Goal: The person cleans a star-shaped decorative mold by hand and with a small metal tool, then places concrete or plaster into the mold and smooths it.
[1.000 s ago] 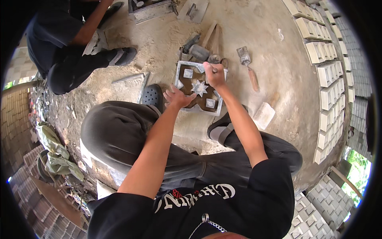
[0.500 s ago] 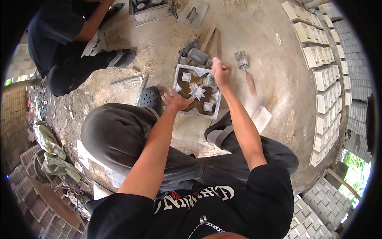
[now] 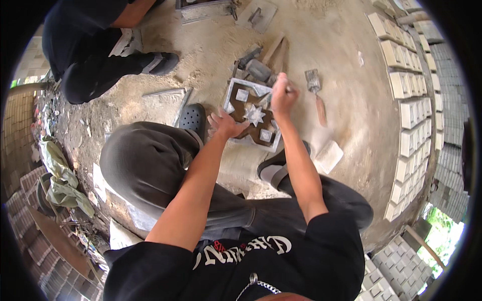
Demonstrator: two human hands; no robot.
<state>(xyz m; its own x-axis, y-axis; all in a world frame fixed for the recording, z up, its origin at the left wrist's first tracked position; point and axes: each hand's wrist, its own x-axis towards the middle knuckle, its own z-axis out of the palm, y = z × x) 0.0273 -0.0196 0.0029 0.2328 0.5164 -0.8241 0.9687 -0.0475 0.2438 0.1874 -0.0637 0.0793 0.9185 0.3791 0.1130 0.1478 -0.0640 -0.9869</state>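
A square grey mould [image 3: 256, 145] lies on the ground between my feet. Inside it are a pale eight-pointed star [image 3: 254, 115], small square blocks and angled edge pieces over a brown base. My left hand [image 3: 226, 125] rests at the mould's left side, fingers spread, its thumb reaching inward toward the star. Over the right side, my right hand [image 3: 284, 95] is closed around a slim-handled tool; its working end is hidden behind the hand. A grey mallet-like head [image 3: 259, 70] lies just beyond the mould, close to some wooden handles [image 3: 273, 50].
A trowel [image 3: 316, 93] lies to the right, with a pale flat slab [image 3: 330, 156] nearer me. Rows of cream moulded blocks [image 3: 412, 85] line the right side. Another person [image 3: 83, 75] squats at upper left, near a metal box mould [image 3: 206, 12]. A metal angle frame [image 3: 183, 108] lies left.
The view has shifted slightly. My right hand has turned over the mould's right side, and the tool end seen earlier is now hidden. My left hand stays at the mould's left edge.
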